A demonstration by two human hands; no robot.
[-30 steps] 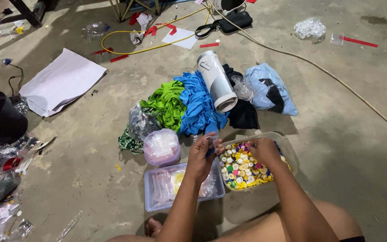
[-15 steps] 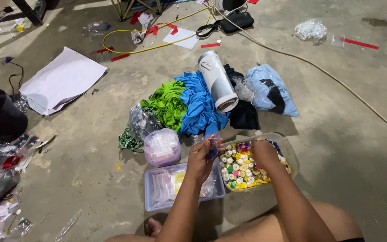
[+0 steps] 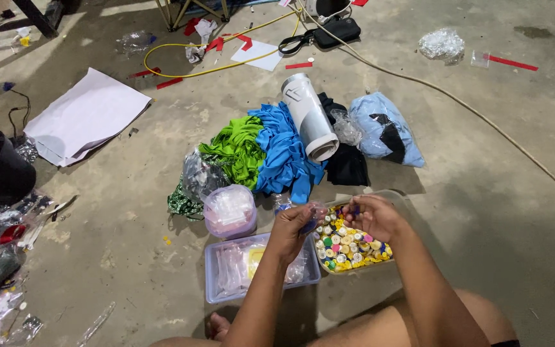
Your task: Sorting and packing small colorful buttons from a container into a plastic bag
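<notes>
Bare concrete floor (image 3: 496, 212) spreads under me, littered with cloth, paper and cables. From the head camera, my left hand (image 3: 293, 228) pinches a small clear plastic bag (image 3: 313, 215) at its mouth, just above the tray of coloured bottle caps (image 3: 348, 247). My right hand (image 3: 370, 215) hovers over that tray, fingertips closed on something small and blue, likely a cap. The bag looks light, limp and slippery, best held by its rim; the caps are hard and light. A lidded tub (image 3: 229, 212) and clear box (image 3: 216, 283) crowd my left; open floor lies to my right.
</notes>
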